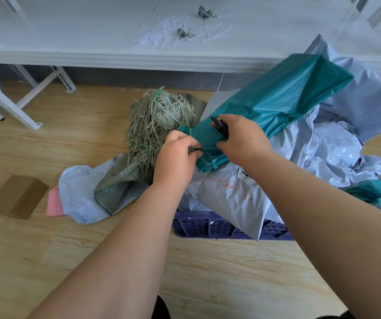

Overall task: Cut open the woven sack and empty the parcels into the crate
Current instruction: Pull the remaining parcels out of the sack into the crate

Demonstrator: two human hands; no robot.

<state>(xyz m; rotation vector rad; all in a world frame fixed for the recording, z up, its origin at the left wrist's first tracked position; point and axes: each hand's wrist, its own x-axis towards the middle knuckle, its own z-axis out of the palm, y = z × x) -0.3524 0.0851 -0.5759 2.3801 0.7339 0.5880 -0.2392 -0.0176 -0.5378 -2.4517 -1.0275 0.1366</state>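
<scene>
A teal woven sack [277,97] lies slanted across a heap of grey plastic parcels [327,146] piled over a purple crate [208,226]. My left hand [177,155] pinches the sack's tied lower end, thread between its fingers. My right hand [240,139] rests on the sack just right of it and holds a black cutter or scissors [219,126], its tip pointing up and left. A grey parcel with orange writing [231,192] hangs over the crate's front wall.
A frayed green woven sack [155,130] lies on the wooden floor to the left, beside a grey bag [79,192], a pink item [54,203] and a flat cardboard piece [16,196]. A white shelf [115,58] with shredded strips runs across the back.
</scene>
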